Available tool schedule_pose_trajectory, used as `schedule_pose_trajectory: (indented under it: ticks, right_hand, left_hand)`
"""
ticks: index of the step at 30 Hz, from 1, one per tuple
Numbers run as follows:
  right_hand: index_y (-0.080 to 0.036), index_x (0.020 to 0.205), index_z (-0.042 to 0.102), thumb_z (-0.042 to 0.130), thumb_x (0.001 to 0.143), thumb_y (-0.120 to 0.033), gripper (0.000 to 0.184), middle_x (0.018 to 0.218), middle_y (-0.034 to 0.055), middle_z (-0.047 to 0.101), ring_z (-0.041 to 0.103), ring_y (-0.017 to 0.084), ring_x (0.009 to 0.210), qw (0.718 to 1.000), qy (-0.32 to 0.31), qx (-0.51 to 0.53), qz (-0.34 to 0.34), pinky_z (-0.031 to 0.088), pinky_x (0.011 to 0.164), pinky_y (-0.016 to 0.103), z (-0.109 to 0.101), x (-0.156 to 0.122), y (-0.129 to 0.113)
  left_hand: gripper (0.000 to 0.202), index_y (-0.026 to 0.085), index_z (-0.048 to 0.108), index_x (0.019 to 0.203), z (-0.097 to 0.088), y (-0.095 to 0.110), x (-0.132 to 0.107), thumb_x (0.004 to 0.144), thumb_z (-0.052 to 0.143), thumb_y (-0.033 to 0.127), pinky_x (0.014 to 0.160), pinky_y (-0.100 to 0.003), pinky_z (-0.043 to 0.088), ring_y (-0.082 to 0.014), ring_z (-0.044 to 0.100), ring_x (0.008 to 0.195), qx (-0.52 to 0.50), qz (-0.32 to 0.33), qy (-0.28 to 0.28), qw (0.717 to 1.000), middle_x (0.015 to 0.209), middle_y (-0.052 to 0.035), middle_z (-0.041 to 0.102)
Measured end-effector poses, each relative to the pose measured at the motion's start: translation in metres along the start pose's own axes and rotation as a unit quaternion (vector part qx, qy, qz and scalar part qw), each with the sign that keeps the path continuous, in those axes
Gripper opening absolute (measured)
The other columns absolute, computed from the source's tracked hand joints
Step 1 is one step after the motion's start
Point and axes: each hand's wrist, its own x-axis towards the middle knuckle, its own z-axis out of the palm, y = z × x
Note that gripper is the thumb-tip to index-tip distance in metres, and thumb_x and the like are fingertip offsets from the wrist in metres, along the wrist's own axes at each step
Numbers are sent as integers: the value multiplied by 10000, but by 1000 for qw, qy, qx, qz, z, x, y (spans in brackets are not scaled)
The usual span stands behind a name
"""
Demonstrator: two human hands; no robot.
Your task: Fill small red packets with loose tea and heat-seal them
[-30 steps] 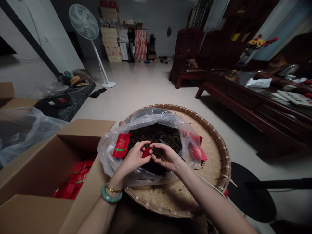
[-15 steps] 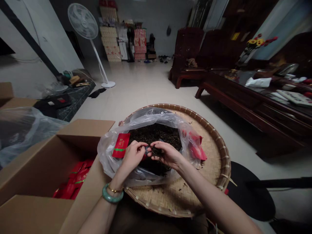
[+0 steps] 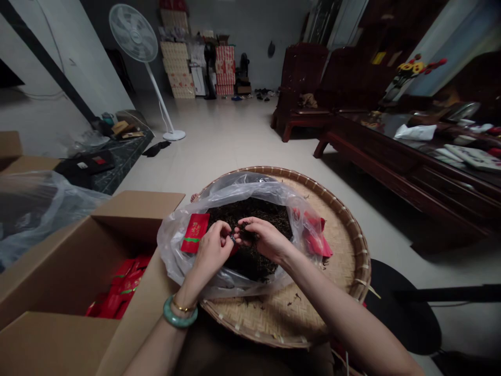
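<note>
A clear plastic bag (image 3: 183, 261) full of dark loose tea leaves (image 3: 270, 214) rests on a round woven bamboo tray (image 3: 344, 230). Over the tea, my left hand (image 3: 211, 251) is closed around a small red packet, mostly hidden by the fingers. My right hand (image 3: 264, 239) is pinched on a clump of tea leaves right beside the packet's mouth. A red packet (image 3: 194, 233) leans inside the bag's left side, and more red packets (image 3: 315, 235) lie at its right.
An open cardboard box (image 3: 74, 261) with several red packets (image 3: 121, 292) stands at my left. A wooden bench and long dark table (image 3: 395, 156) run along the right. A standing fan (image 3: 135, 34) and stacked cartons (image 3: 195, 62) are far back. A black stool (image 3: 407, 313) sits at the right.
Both hands have shifted slightly up and away over the tea. The red packet, plainly visible before, is now mostly covered by my left fingers, and my right fingers pinch tea against it.
</note>
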Motion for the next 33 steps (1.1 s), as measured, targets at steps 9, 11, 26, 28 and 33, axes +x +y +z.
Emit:
schedule_pose_trajectory:
  ticks: [9,11,26,28,33]
  right_hand:
    - [-164,788,588,531,533,-79,274,703,-11,641,592,123,667,1000,4,-12,-16,455,681,263,-1,4,5]
    - [-166,784,586,531,518,-83,284,693,-19,632,581,121,661,1000,0,-15,-20,441,670,257,1,4,6]
    - [-192,972,566,509,550,-112,434,843,-16,591,534,124,719,990,-3,-136,-39,421,684,263,-6,1,8]
    - [-189,1025,552,509,562,-101,473,946,1,582,533,138,794,975,-7,-211,-62,421,739,282,-7,0,8]
    - [-171,1039,532,524,593,-21,470,1029,36,573,510,179,978,882,-24,-444,-156,381,898,338,-11,-4,7]
  left_hand:
    - [250,193,717,879,-12,3,0,798,487,134,676,-265,448,-155,583,760,102,44,-47,993,885,-46,604]
    - [239,173,717,869,-12,7,2,827,481,168,646,-257,437,-152,584,734,125,43,-55,990,872,-56,615]
    - [292,151,718,926,-7,10,8,747,501,70,727,-276,485,-158,615,749,120,20,-61,991,894,-60,668]
    - [300,142,714,938,-6,11,8,741,500,68,712,-272,484,-150,602,728,126,17,-61,990,883,-62,655]
    - [325,139,706,954,-5,14,7,727,492,50,678,-257,470,-136,571,708,123,22,-56,991,855,-54,617]
